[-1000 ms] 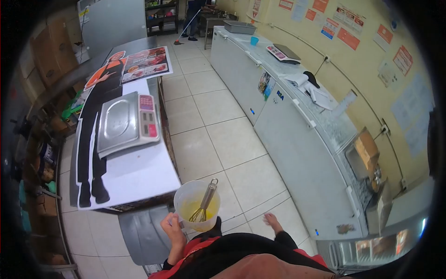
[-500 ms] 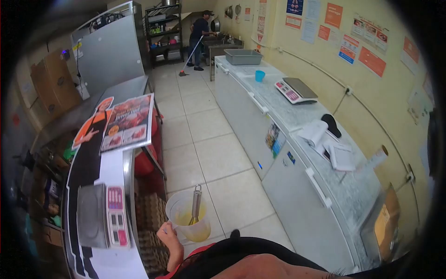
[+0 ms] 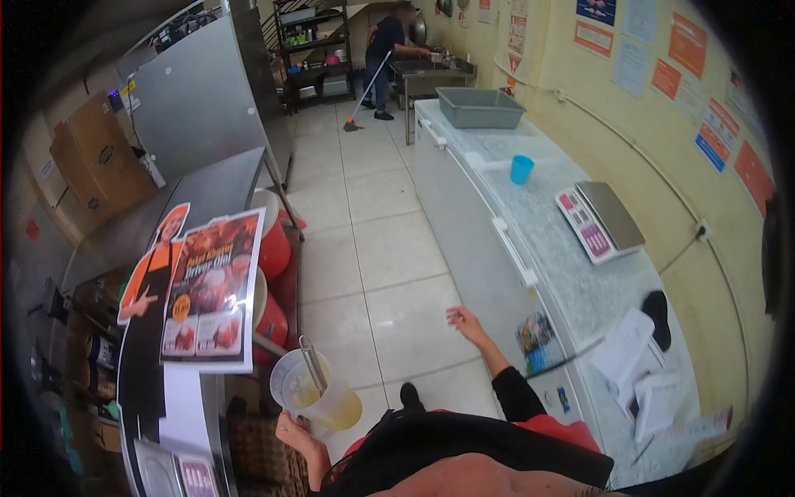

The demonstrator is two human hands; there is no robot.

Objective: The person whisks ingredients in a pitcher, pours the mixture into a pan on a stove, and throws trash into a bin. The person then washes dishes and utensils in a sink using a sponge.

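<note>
A translucent plastic pitcher (image 3: 331,407) with yellowish liquid in it hangs from my left hand (image 3: 300,435), whose fingers are wrapped round its handle. Inside the pitcher leans a metal whisk (image 3: 312,364), its handle sticking up over the rim. My right hand (image 3: 469,324) is out in front of the white chest freezer (image 3: 464,215), fingers apart and holding nothing. Just left of the pitcher is the counter with a printed food poster (image 3: 211,290) propped on it.
Red buckets (image 3: 273,248) stand under the left counter. On the freezers are a grey tub (image 3: 480,109), a blue cup (image 3: 521,170), a scale (image 3: 598,222) and papers (image 3: 629,352). Tiled floor runs between to a person (image 3: 386,62) at a sink, beside a mop (image 3: 364,95).
My view has moved forward along the aisle, and the left scale has slid toward the bottom edge. My right hand has come into view. The pitcher stays in my left hand.
</note>
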